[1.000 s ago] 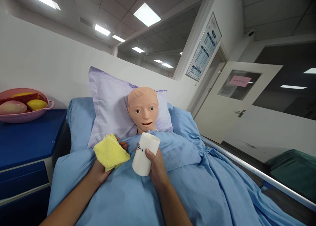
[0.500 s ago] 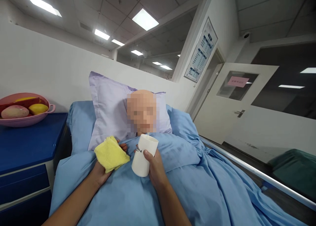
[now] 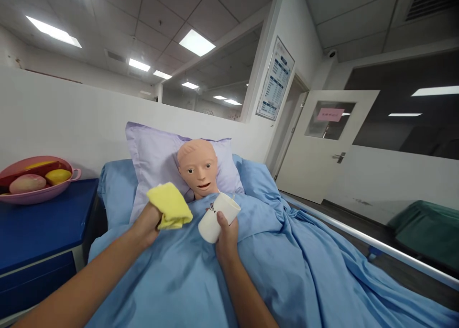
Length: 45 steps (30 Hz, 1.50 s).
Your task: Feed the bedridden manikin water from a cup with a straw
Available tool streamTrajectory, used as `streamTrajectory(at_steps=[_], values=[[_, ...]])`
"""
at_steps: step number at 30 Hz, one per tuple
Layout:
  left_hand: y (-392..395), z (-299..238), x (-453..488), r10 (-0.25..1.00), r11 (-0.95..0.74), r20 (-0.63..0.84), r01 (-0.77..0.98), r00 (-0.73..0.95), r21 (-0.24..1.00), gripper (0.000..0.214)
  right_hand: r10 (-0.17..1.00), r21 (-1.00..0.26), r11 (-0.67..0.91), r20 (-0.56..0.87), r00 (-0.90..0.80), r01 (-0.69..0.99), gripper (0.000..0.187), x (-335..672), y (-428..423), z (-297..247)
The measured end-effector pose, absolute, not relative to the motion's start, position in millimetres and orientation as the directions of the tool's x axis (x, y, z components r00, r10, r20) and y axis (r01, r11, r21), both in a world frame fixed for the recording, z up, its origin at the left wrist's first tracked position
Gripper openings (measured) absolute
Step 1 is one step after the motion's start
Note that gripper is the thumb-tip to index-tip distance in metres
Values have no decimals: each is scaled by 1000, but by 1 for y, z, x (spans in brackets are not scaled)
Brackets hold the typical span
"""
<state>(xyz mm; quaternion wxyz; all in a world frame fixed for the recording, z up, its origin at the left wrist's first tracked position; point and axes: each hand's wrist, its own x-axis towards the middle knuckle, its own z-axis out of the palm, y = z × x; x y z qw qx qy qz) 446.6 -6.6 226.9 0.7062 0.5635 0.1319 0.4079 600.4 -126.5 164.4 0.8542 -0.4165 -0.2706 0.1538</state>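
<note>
Left hand (image 3: 148,220) and right hand (image 3: 226,237) stood apart above blanket (image 3: 186,275). Right hand was wrapped around cup (image 3: 211,224), which leaned rightward. Left hand was closed on cloth (image 3: 170,204), left of cup. Dummy head (image 3: 196,165) lay beyond, against pillow (image 3: 154,151). Bowl (image 3: 36,195) with fruit sat on tabletop (image 3: 60,223) at left. Rail (image 3: 358,238) ran at right; door (image 3: 304,160) stood open farther back.

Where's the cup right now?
In the head view, the cup is below the picture's centre, tilted in the right hand, right of the cloth and lower in the picture than the mannequin's head.
</note>
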Motion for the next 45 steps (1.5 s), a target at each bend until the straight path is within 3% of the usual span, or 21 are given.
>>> streamTrajectory(at_steps=[2,3,5,7,9,12,15,19,25,30,34,40,45], values=[[-7,257,458,768,-1,263,-410,584,912,26,502,-787,612,307,809,-82,51,599,-127,168],[-7,272,466,773,-101,329,-406,543,908,29,511,-783,614,298,806,-99,51,599,-128,170],[-4,296,486,727,-460,584,-375,361,805,27,526,-776,619,293,798,-123,51,597,-129,172],[2,310,509,515,-797,834,-249,199,551,21,537,-769,625,303,787,-131,50,596,-129,174],[12,312,531,186,-962,961,-159,204,220,25,543,-770,625,309,781,-130,48,596,-130,174],[23,296,553,-263,-964,898,-144,352,-226,39,536,-768,625,291,792,-140,49,597,-130,175],[26,272,558,-436,-894,785,-111,441,-435,39,528,-751,643,291,798,-152,49,597,-129,175],[22,251,550,-421,-896,800,-59,427,-440,36,527,-726,670,316,789,-156,55,597,-128,177],[21,223,540,-361,-933,825,-163,435,-322,39,504,-709,691,331,798,-142,55,597,-127,176],[22,192,526,-285,-959,841,-146,460,-245,38,520,-715,679,307,797,-167,57,596,-128,176],[8,208,522,-270,-958,857,-213,439,-193,40,513,-727,668,293,806,-161,55,594,-129,179],[-3,270,543,-406,-910,847,-237,344,-340,35,519,-721,675,313,795,-157,52,595,-129,181],[10,251,556,-464,-885,758,-194,459,-424,30,485,-686,708,299,821,-168,46,598,-128,179]])
